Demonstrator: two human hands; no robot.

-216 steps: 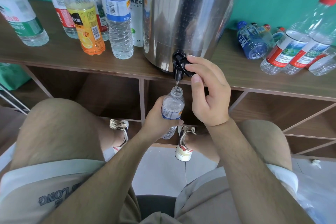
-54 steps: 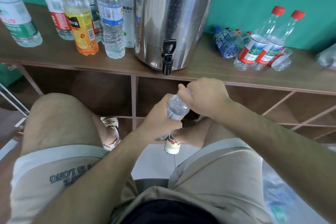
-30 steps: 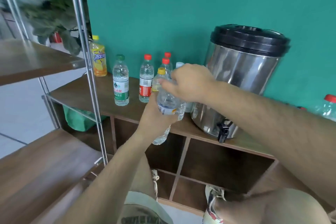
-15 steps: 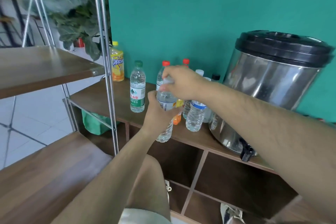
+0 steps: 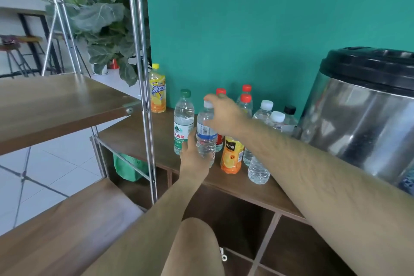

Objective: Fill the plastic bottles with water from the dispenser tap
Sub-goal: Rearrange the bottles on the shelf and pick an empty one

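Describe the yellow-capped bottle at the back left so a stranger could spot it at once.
From the steel dispenser, follow the wooden shelf left to the metal rack post. The yellow-capped bottle stands there against the teal wall. Unlike the clustered bottles, it stands alone, and its yellow label carries blue lettering.

Bottles first: one held bottle (image 5: 207, 132) with a white cap, two other white-capped bottles (image 5: 266, 106), three red-capped bottles (image 5: 245, 99), two juice bottles (image 5: 231, 155), one green-capped bottle (image 5: 184, 119), one black-capped bottle (image 5: 289, 111), making ten in all. One steel dispenser (image 5: 363, 123) is sitting at right. Two hands are showing: left hand (image 5: 193, 159), right hand (image 5: 226, 114). One plant (image 5: 100, 18), one green bag (image 5: 127, 167), two rack shelves (image 5: 56, 101) and one bare knee (image 5: 197, 244) are showing too.
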